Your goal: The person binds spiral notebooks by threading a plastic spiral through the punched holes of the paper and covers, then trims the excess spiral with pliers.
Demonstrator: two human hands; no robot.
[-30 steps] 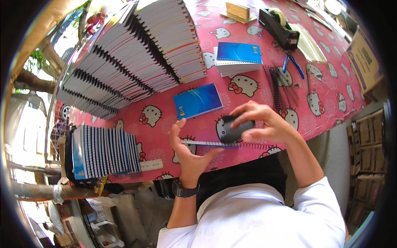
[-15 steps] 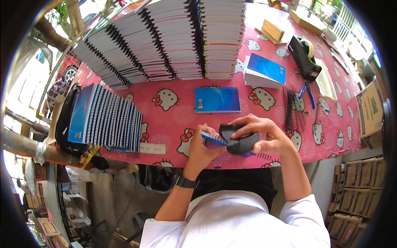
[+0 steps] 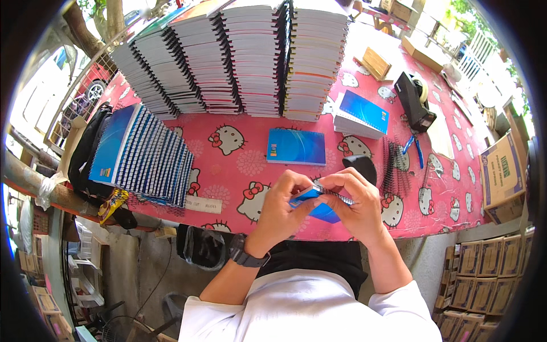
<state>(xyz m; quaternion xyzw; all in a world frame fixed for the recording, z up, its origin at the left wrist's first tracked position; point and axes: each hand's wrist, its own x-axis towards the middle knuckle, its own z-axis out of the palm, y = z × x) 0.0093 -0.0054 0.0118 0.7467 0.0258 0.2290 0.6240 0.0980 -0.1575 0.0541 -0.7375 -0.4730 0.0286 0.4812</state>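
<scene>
A small blue spiral notebook (image 3: 326, 214) is held near the front edge of the table, between my two hands. My left hand (image 3: 277, 206) pinches its left end, with thumb and fingers closed. My right hand (image 3: 363, 210) grips the spiral edge from the other side, its fingertips close to the left ones. Part of the notebook is hidden behind the fingers. Just beyond my right knuckles is a rounded black object (image 3: 363, 167), partly covered; its kind is unclear. Farther back, a single blue notebook (image 3: 296, 146) lies flat on the pink patterned tablecloth (image 3: 239, 165).
Blue spiral notebooks (image 3: 142, 157) form a stack at left. Tall piles of bound books (image 3: 256, 62) rise behind. To the right are a short notebook stack (image 3: 360, 114), loose black spiral coils (image 3: 395, 168), blue-handled pliers (image 3: 419, 151), a tape dispenser (image 3: 415, 102) and a carton (image 3: 503, 171).
The rounded black object has left my right hand's grasp and sits beyond it. My right fingers have moved onto the notebook's spiral edge. The view has shifted slightly.
</scene>
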